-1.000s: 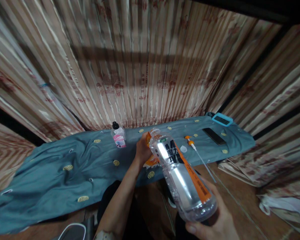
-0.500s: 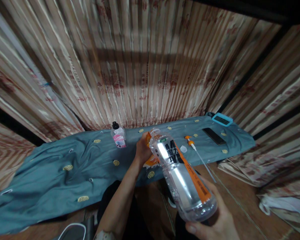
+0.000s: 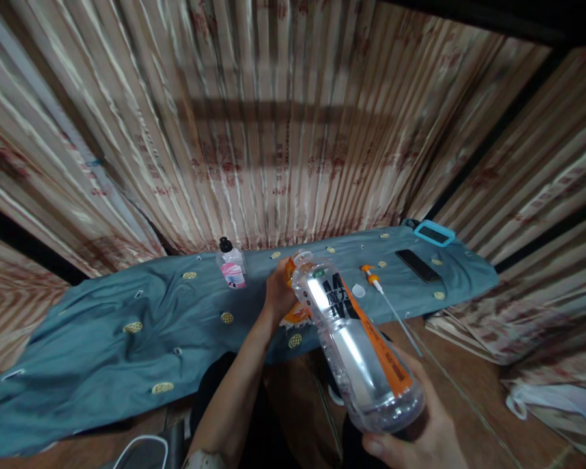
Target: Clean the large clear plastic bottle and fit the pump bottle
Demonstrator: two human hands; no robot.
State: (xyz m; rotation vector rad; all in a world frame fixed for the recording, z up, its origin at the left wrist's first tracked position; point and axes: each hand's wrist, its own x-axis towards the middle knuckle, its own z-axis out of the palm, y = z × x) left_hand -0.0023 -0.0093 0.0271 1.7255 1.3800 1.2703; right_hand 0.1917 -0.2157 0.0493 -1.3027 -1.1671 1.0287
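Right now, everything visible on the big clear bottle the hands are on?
The clear plastic bottle is large, ribbed, with an orange and black printed label. No cap shows on its neck. It is tilted, neck pointing away toward the blue cloth. The right hand cups its base; the left hand is at its neck. It looks mostly empty.

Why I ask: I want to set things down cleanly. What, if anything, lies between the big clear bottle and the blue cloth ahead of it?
The left hand, gripping an orange packet, sits between the clear bottle and the blue cloth. The right hand holds the bottle's base.
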